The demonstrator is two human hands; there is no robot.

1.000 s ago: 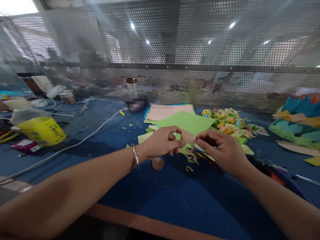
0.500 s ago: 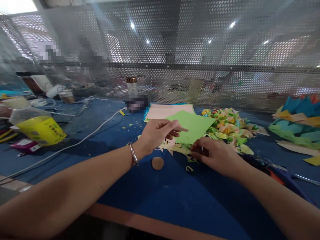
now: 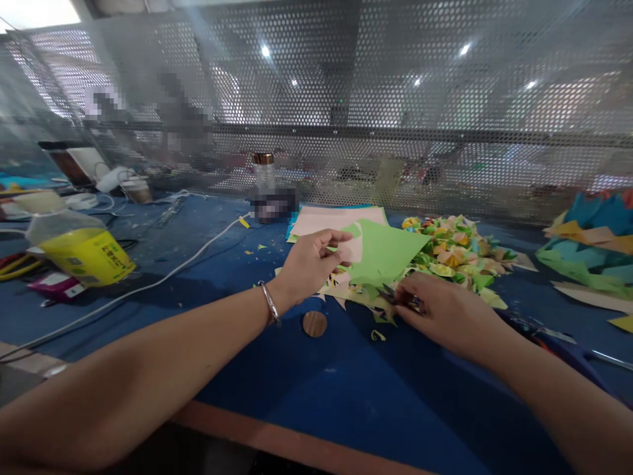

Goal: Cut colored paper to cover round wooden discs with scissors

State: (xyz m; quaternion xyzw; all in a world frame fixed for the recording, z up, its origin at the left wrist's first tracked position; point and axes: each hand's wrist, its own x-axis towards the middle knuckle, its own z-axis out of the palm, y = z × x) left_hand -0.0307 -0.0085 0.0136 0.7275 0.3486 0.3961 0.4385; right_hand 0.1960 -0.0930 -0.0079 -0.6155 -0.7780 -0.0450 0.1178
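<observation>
Between the thumb and fingers of my left hand [image 3: 319, 260] is a small pale pink paper piece [image 3: 353, 245], over the left part of a green sheet [image 3: 388, 251]. My right hand [image 3: 430, 303] is closed round small dark scissors [image 3: 386, 293], whose tips lie by the green sheet's lower edge; the handles are mostly hidden in the fingers. Paper scraps [image 3: 363, 297] lie beneath and between the hands. A round wooden disc [image 3: 315, 324] rests on the blue table just below my left hand.
Folded paper pieces [image 3: 450, 251] are heaped behind my right hand. Stacked sheets [image 3: 336, 220] lie at the back. A bottle with a yellow label [image 3: 86, 254] and a white cable [image 3: 182, 270] are at left. Tiered coloured paper [image 3: 593, 244] stands at right.
The pink piece in my left hand now faces the camera more broadly, as the hand has turned. My right hand has shifted slightly right, and the scissors' tips now show.
</observation>
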